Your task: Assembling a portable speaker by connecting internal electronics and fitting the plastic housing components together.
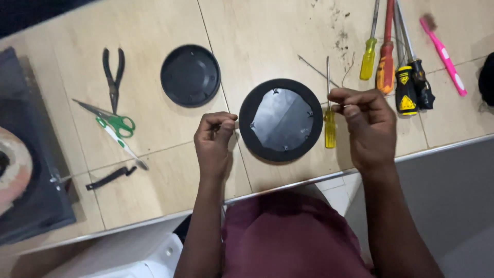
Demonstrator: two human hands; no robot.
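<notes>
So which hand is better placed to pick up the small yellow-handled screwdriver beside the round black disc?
Likely the right hand: it hovers just above the small yellow-handled screwdriver; the left hand sits across the round black disc.

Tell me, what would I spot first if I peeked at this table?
Probably the two hands: the left hand and right hand are pinched shut above a round black disc at the table's near edge. Next, the green-handled scissors at the left and a bright pink toothbrush at the far right.

Head camera looks steeply down, seemingly close, at the workbench (pixel 267 41).
</notes>
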